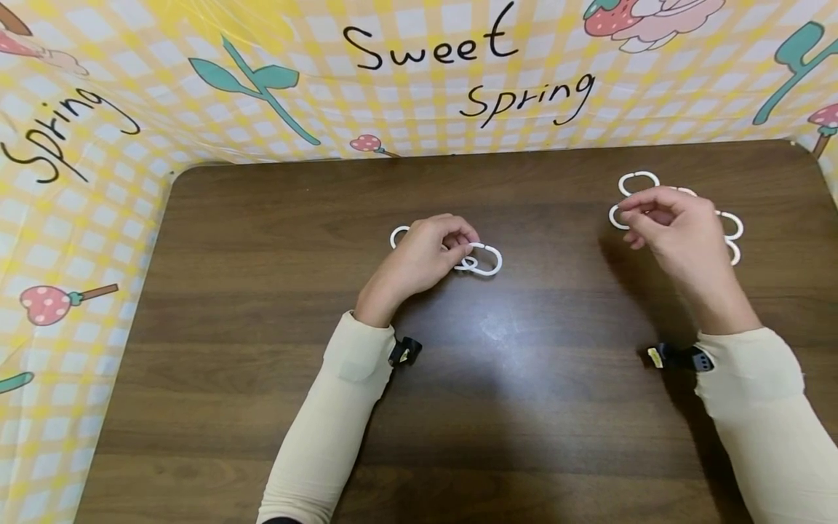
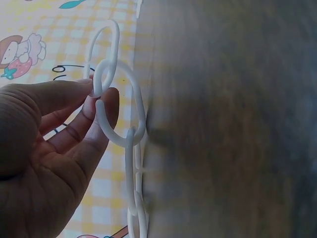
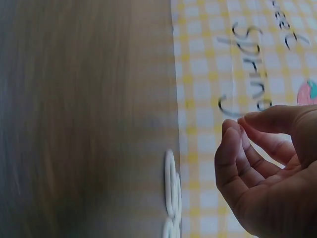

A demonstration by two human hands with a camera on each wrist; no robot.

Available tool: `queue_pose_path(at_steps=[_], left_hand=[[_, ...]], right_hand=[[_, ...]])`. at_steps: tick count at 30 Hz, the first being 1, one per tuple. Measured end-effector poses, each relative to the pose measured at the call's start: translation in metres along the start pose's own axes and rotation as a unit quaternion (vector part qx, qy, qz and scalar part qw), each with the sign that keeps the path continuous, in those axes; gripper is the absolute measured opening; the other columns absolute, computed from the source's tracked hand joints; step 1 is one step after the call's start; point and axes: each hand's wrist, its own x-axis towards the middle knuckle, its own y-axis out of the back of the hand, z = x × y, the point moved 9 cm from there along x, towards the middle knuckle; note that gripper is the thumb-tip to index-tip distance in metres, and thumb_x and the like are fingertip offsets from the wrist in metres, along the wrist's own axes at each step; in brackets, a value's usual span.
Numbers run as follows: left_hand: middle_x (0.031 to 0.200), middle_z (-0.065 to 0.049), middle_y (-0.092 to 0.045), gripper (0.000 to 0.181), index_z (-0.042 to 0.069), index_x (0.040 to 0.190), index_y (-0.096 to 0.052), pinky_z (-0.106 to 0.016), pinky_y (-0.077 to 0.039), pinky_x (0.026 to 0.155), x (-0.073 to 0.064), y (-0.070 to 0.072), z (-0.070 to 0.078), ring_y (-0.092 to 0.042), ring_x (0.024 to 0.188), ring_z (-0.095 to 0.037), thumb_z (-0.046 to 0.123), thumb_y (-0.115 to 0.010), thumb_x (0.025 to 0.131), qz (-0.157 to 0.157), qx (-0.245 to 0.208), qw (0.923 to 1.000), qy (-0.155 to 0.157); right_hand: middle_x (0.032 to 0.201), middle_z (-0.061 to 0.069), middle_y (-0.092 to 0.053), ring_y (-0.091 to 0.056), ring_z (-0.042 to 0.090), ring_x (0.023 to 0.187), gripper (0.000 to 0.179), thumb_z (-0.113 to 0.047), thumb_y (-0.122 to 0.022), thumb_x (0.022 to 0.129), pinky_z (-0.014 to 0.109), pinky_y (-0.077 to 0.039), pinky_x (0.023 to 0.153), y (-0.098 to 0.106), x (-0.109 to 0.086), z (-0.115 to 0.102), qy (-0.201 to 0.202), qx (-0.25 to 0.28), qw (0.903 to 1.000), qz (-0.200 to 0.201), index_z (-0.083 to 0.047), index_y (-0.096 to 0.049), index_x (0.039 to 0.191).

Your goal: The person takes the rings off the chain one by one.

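Note:
My left hand point(image 1: 428, 251) pinches a white plastic chain link between thumb and fingertips, left of the middle of the table. In the left wrist view, the chain point(image 2: 139, 104) of several joined oval links runs down from the fingertips, and a top link point(image 2: 115, 39) stands above them. The hand covers part of the chain in the head view. My right hand point(image 1: 684, 225) hovers over loose white links point(image 1: 732, 225) at the back right. Its fingers are loosely curled, thumb near the fingertips, nothing seen between them. A single link point(image 1: 638, 175) lies just beyond it.
The brown wooden table point(image 1: 262, 407) meets a yellow checked cloth wall point(image 1: 406, 94) at the back and left. Each sleeve carries a small black wrist camera, the left one point(image 1: 406, 351) and the right one point(image 1: 681, 358).

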Motion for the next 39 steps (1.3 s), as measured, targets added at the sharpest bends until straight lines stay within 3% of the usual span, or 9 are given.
queue_pose_path(at_steps=[5,11,27,39], left_hand=[[0.095,-0.004,-0.069,0.006,0.005,0.103,-0.074,-0.024,-0.051,0.078,0.000,0.001,0.001,-0.063,0.086,-0.015,0.009,-0.071,0.099,0.002,-0.002,1.0000,0.002],[0.094,-0.004,-0.069,0.007,0.005,0.104,-0.075,-0.025,-0.051,0.078,0.000,0.002,0.000,-0.063,0.086,-0.015,0.009,-0.069,0.100,0.005,-0.005,0.9999,0.008],[0.096,-0.005,-0.069,0.006,0.006,0.103,-0.072,-0.026,-0.052,0.080,0.001,0.004,0.000,-0.064,0.088,-0.016,0.009,-0.069,0.100,0.012,-0.001,0.9999,0.012],[0.095,-0.004,-0.070,0.008,0.006,0.105,-0.072,-0.028,-0.053,0.082,0.000,0.003,-0.002,-0.065,0.089,-0.016,0.010,-0.068,0.100,0.009,0.007,0.9998,0.019]], right_hand=[[0.069,-0.015,-0.068,-0.064,0.005,0.059,0.008,-0.002,-0.069,0.097,0.018,-0.053,0.057,-0.030,-0.002,-0.010,0.010,-0.012,0.9991,-0.038,-0.006,-0.075,0.101],[0.073,-0.013,-0.070,-0.066,0.008,0.062,0.014,0.000,-0.068,0.097,0.021,-0.055,0.058,-0.060,-0.005,-0.019,0.023,-0.001,0.9957,-0.090,0.007,-0.071,0.108],[0.081,0.017,-0.072,-0.068,0.014,0.065,0.012,-0.001,-0.067,0.098,0.026,-0.059,0.061,-0.112,-0.013,-0.037,0.019,0.029,0.9869,-0.158,0.005,-0.072,0.107],[0.085,0.023,-0.072,-0.069,0.016,0.069,0.012,-0.001,-0.068,0.098,0.028,-0.059,0.062,-0.140,-0.017,-0.042,0.013,0.045,0.9811,-0.188,0.004,-0.071,0.109]])
